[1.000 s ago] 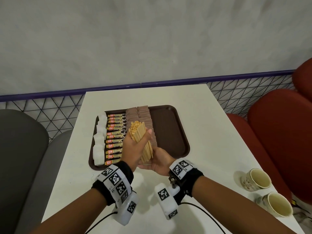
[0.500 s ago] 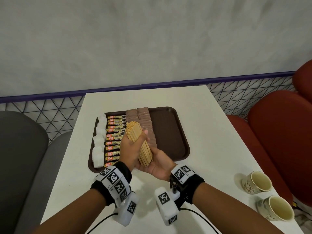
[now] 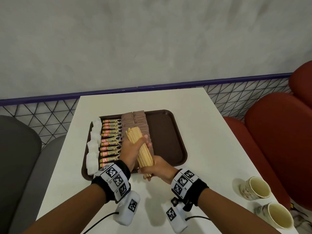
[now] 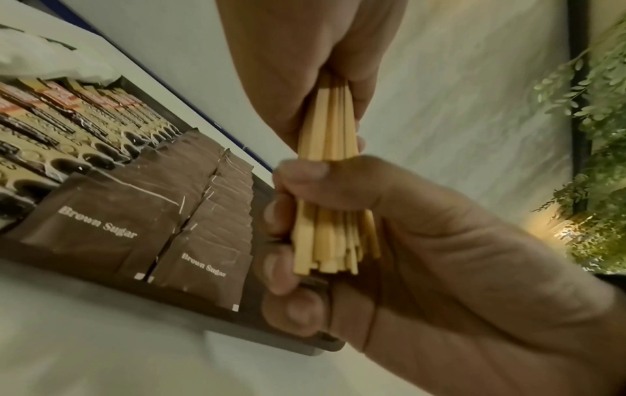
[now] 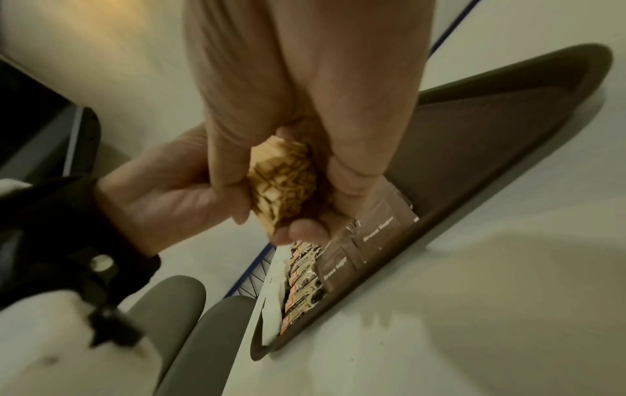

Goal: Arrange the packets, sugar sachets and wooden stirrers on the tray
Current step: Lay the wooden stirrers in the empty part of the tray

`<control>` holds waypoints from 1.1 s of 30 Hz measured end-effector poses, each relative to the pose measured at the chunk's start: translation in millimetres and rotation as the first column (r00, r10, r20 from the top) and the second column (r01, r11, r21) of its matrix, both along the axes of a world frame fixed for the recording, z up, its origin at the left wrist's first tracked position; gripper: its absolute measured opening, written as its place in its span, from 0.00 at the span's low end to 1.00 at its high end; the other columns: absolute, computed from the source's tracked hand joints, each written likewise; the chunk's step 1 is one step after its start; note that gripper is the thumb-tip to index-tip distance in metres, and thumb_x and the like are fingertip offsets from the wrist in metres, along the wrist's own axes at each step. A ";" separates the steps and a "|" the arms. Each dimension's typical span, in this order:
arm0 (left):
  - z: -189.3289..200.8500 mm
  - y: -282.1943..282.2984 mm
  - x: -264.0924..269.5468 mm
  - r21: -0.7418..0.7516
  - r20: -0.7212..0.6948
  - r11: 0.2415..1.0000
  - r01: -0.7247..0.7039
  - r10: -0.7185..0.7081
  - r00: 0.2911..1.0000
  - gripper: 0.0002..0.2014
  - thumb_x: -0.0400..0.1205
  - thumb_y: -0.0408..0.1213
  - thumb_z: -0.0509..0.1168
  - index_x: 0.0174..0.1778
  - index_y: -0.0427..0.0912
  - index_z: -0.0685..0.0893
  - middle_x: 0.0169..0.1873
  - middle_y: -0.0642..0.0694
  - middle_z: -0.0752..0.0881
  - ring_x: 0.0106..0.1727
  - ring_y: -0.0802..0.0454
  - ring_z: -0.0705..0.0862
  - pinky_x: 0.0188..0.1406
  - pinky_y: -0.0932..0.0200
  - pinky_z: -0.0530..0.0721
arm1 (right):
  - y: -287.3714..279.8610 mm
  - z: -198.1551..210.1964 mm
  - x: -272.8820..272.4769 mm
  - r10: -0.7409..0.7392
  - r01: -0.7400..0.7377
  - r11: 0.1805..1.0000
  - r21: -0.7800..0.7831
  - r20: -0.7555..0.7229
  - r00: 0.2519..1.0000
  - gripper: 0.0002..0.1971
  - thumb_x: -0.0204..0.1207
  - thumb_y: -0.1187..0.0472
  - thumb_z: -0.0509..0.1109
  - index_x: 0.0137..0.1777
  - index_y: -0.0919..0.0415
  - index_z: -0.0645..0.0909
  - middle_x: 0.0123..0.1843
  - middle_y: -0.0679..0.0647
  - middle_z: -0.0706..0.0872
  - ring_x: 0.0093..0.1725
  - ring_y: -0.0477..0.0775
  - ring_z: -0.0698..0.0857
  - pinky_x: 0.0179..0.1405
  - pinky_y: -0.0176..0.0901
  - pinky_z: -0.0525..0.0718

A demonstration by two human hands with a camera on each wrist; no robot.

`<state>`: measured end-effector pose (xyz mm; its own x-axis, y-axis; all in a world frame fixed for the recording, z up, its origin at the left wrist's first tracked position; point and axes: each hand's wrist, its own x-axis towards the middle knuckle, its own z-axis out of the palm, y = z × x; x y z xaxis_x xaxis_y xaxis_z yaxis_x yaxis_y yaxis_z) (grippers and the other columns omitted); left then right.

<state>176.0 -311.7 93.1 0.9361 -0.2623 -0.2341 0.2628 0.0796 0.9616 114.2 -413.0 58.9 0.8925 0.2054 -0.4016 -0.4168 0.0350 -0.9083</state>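
Both hands held one bundle of wooden stirrers (image 3: 142,149) above the near edge of the tray (image 3: 168,132). The left hand (image 3: 130,149) was wrapped round the bundle's middle, and the right hand (image 3: 158,169) was curled round its lower end, where the stick tips sat uneven in the left wrist view. On the tray, white sugar sachets (image 3: 93,146), granules packets (image 3: 111,141) and brown sugar sachets (image 3: 135,120) already lay in neat rows, leaving the right part bare. The step in hand seemed to be squaring up the stirrers before placing them. Whether any stick had slipped loose at the far end I could not tell. The next move probably called for carrying the bundle right, over the bare part, and lowering it flat without fanning. Two cups (image 3: 255,188) stood well apart on the bench (image 3: 211,149).
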 end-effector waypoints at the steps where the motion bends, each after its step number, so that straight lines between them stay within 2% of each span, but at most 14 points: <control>1: -0.8 -2.4 0.7 0.001 -0.008 1.000 0.012 -0.012 1.000 0.04 0.80 0.33 0.67 0.40 0.40 0.80 0.29 0.47 0.85 0.36 0.49 0.86 0.44 0.51 0.86 | -0.2 -3.5 0.1 -0.033 0.033 0.999 -0.009 -0.003 0.999 0.07 0.70 0.72 0.69 0.45 0.62 0.77 0.34 0.57 0.78 0.29 0.50 0.78 0.27 0.40 0.77; 4: -6.9 -9.9 5.4 0.022 -0.054 0.999 0.047 -0.045 0.997 0.05 0.79 0.36 0.68 0.39 0.41 0.81 0.30 0.45 0.85 0.34 0.51 0.87 0.38 0.57 0.88 | -1.1 -8.1 -0.5 -0.107 0.108 0.994 0.011 -0.046 0.993 0.06 0.68 0.71 0.65 0.45 0.66 0.75 0.30 0.57 0.75 0.25 0.49 0.75 0.23 0.38 0.72; 6: -11.9 -14.8 10.2 0.008 -0.127 0.996 0.084 -0.082 0.988 0.08 0.78 0.39 0.70 0.47 0.38 0.82 0.34 0.43 0.85 0.36 0.52 0.87 0.39 0.57 0.87 | -3.3 -8.9 -1.5 -0.141 0.146 0.988 0.044 -0.098 0.985 0.05 0.70 0.73 0.62 0.45 0.65 0.74 0.28 0.57 0.73 0.23 0.49 0.73 0.21 0.36 0.69; 9: -17.6 -23.4 15.2 -0.063 -0.275 0.987 0.151 -0.163 0.948 0.17 0.78 0.41 0.69 0.60 0.39 0.78 0.41 0.43 0.85 0.42 0.49 0.86 0.45 0.52 0.86 | -10.0 -9.4 -0.9 -0.188 0.205 0.975 0.089 -0.168 0.968 0.05 0.71 0.72 0.60 0.40 0.63 0.74 0.27 0.55 0.73 0.23 0.49 0.72 0.20 0.35 0.66; 12: -23.7 -31.4 15.7 -0.040 -0.331 0.962 0.270 -0.267 0.905 0.19 0.78 0.40 0.69 0.64 0.42 0.75 0.51 0.40 0.86 0.53 0.47 0.85 0.56 0.48 0.84 | -20.5 -10.8 5.4 -0.224 0.264 0.954 0.143 -0.250 0.942 0.06 0.73 0.73 0.59 0.39 0.63 0.73 0.27 0.54 0.73 0.23 0.48 0.73 0.21 0.34 0.67; 14: -26.5 -36.5 17.5 -0.013 -0.350 0.957 0.289 -0.276 0.895 0.19 0.79 0.38 0.69 0.64 0.40 0.75 0.54 0.39 0.86 0.55 0.46 0.85 0.59 0.47 0.84 | -27.4 -11.8 10.2 -0.218 0.277 0.943 0.183 -0.288 0.932 0.06 0.73 0.72 0.59 0.39 0.63 0.74 0.27 0.54 0.74 0.23 0.48 0.73 0.22 0.34 0.68; 20: -32.2 -62.7 32.4 0.043 -0.336 0.947 0.317 -0.285 0.898 0.12 0.81 0.30 0.65 0.59 0.39 0.75 0.47 0.37 0.85 0.48 0.46 0.85 0.53 0.49 0.85 | -44.7 -14.4 23.6 -0.228 0.283 0.949 0.137 -0.318 0.920 0.06 0.73 0.72 0.61 0.37 0.64 0.75 0.28 0.56 0.76 0.24 0.49 0.76 0.24 0.35 0.73; 23: -36.4 -76.4 39.3 0.086 -0.320 0.948 0.306 -0.265 0.910 0.11 0.81 0.29 0.65 0.59 0.32 0.77 0.42 0.37 0.86 0.44 0.45 0.86 0.53 0.47 0.84 | -59.6 -11.8 30.6 -0.208 0.242 0.967 0.074 -0.315 0.926 0.05 0.73 0.71 0.64 0.38 0.64 0.78 0.31 0.57 0.78 0.27 0.50 0.79 0.26 0.36 0.78; 26: -39.5 -87.8 44.5 0.066 -0.316 0.957 0.284 -0.250 0.915 0.10 0.81 0.27 0.63 0.57 0.39 0.75 0.41 0.39 0.84 0.42 0.47 0.84 0.49 0.52 0.84 | -81.6 -8.4 39.2 -0.123 0.118 0.992 -0.035 -0.324 0.938 0.02 0.73 0.67 0.69 0.45 0.62 0.81 0.38 0.56 0.82 0.36 0.50 0.82 0.34 0.35 0.81; 28: -43.2 -93.9 50.3 0.078 -0.302 0.962 0.262 -0.227 0.926 0.12 0.81 0.27 0.63 0.60 0.38 0.75 0.42 0.40 0.84 0.42 0.48 0.84 0.45 0.55 0.84 | -100.5 -7.8 46.0 -0.126 0.097 0.990 -0.104 -0.322 0.938 0.10 0.73 0.64 0.70 0.54 0.63 0.80 0.47 0.56 0.84 0.46 0.50 0.83 0.45 0.37 0.83; 30: -51.0 -98.7 57.6 0.128 -0.291 0.959 0.252 -0.207 0.934 0.13 0.81 0.27 0.64 0.61 0.36 0.77 0.42 0.40 0.85 0.42 0.48 0.85 0.41 0.58 0.83 | -118.7 -9.0 51.6 -0.258 0.208 0.959 -0.193 -0.284 0.924 0.18 0.75 0.67 0.68 0.65 0.66 0.74 0.53 0.58 0.83 0.52 0.52 0.82 0.58 0.43 0.81; 31: -56.9 -101.5 61.3 0.161 -0.290 0.954 0.251 -0.197 0.936 0.12 0.80 0.28 0.65 0.60 0.36 0.78 0.42 0.40 0.86 0.42 0.48 0.85 0.41 0.58 0.83 | -126.4 -10.4 54.2 -0.342 0.280 0.926 -0.252 -0.253 0.905 0.21 0.76 0.68 0.66 0.70 0.68 0.70 0.55 0.59 0.82 0.55 0.52 0.81 0.62 0.44 0.79; 33: -67.2 -108.3 67.1 0.238 -0.282 0.936 0.258 -0.188 0.941 0.14 0.79 0.29 0.67 0.60 0.33 0.79 0.44 0.40 0.87 0.46 0.45 0.86 0.49 0.52 0.84 | -135.9 -14.7 59.8 -0.457 0.392 0.868 -0.305 -0.182 0.871 0.24 0.78 0.70 0.63 0.74 0.71 0.66 0.59 0.61 0.80 0.58 0.54 0.80 0.65 0.43 0.77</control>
